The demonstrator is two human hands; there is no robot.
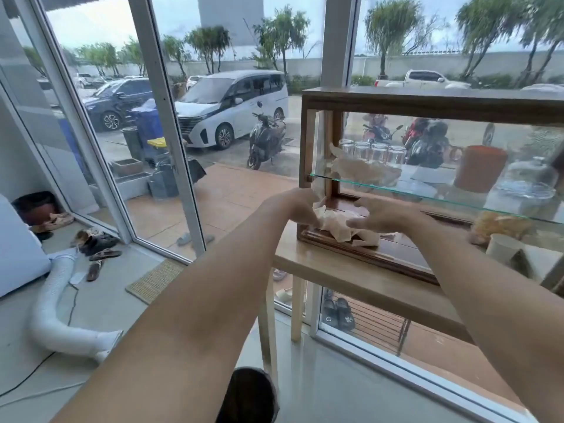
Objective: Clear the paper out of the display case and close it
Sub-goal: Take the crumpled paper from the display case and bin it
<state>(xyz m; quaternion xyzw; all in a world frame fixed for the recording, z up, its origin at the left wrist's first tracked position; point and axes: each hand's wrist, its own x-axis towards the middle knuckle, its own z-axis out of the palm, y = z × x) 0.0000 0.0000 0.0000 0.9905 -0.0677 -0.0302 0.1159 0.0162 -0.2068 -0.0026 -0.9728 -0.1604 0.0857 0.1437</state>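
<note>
Two hands meet at the case's [314, 141] near left corner, at the table's [360, 282] left end. The left hand [297, 206] and right hand [380, 215] both pinch the crumpled paper [338, 224], lying on the case floor at its open front edge. Above, the glass shelf [427, 195] carries more paper [360, 170]; headroom beneath is tight. Jars [372, 152] stand behind.

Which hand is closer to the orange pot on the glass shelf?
The right hand. It holds the crumpled paper on the case floor, below and left of the orange pot. The left hand grips the paper's other side, further left.
</note>
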